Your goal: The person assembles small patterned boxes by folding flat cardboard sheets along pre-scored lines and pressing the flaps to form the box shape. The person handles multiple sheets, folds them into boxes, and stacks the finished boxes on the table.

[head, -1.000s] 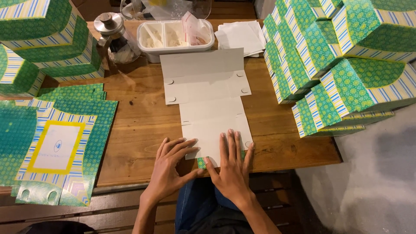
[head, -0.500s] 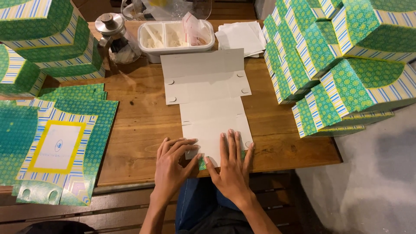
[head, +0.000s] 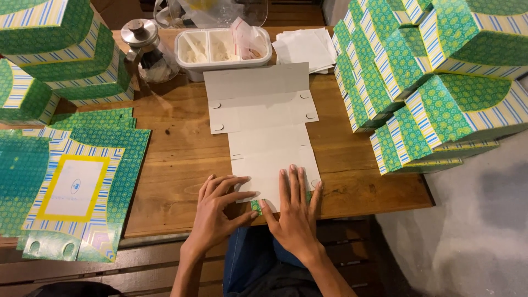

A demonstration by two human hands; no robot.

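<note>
A flat box blank [head: 264, 129] lies plain side up on the wooden table [head: 176, 148], its near end at the table's front edge, just in front of the person. Both hands rest on that near end. The right hand [head: 294, 212] lies flat, fingers spread and straight, palm pressing the last panel down; it grips nothing. The left hand [head: 220, 212] sits beside it, fingers loosely splayed on the panel's left edge, thumb reaching toward a small green flap [head: 256, 206] that peeks out from under the blank between the two hands. It looks to be pinching or nudging that flap, though whether it really has hold of it cannot be told. By the look of it, the step in hand is creasing the near flap of the blank along its fold line. The next move would call for firm, even pressure along the crease, with the right hand pinning the panel so the blank does not slide. Printed flat blanks [head: 71, 187] lie to the left, finished green boxes [head: 434, 82] are stacked to the right and far left, and a white tray [head: 223, 47] stands beyond the blank.
</note>
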